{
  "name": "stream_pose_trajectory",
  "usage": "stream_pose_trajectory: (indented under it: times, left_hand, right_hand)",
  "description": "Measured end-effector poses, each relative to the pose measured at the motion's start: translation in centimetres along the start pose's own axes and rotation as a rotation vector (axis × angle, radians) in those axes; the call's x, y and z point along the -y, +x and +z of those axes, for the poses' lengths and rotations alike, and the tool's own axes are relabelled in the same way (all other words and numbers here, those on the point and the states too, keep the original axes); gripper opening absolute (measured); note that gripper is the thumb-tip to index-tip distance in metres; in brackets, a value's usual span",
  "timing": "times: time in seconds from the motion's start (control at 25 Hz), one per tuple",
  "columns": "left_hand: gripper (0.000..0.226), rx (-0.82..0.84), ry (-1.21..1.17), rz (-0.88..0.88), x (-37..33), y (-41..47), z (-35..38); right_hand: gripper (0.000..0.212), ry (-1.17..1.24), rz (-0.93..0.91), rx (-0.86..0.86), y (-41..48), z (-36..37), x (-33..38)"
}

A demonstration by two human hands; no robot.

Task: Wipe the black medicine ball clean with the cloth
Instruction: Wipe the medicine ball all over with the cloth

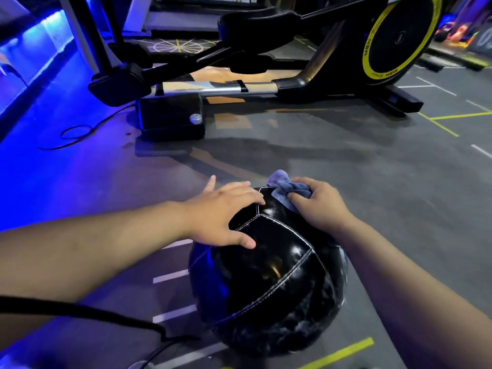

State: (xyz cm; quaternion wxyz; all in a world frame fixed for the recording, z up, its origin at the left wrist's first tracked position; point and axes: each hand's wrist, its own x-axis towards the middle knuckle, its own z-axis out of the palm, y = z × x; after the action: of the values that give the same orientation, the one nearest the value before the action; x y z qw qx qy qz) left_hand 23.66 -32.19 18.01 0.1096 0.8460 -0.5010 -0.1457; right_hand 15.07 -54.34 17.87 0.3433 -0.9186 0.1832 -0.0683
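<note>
Dim; blue glow from left, wide-angle bending at edges.

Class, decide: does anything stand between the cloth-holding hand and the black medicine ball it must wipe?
Nothing visible does. The right hand holds the bunched blue cloth against the far top of the shiny black stitched medicine ball; the left hand rests spread beside it, not under the cloth.

Open floor (399, 198) lies right of the medicine ball (266, 283); beyond it the elliptical trainer (171, 118) blocks the way, and a cable (77, 132) loops at left.
</note>
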Motion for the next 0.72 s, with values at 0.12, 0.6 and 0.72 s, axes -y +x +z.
stream_pose_trajectory:
  times: [0.12,0.6,0.72]
  left_hand:
    - [0.089,0.017,-0.049,-0.021,0.2,0.7,0.4]
    - [0.068,-0.255,-0.139,-0.139,0.8,0.9,0.8]
    - [0.063,-0.396,-0.117,-0.171,-0.1,0.6,1.1]
  right_hand:
    - [0.027,-0.145,-0.132,-0.090,-2.4,1.1,1.3]
    - [0.023,-0.196,-0.556,0.033,-11.4,-0.4,2.9]
    - [0.016,0.345,-0.164,0.140,-10.3,-3.0,4.6]
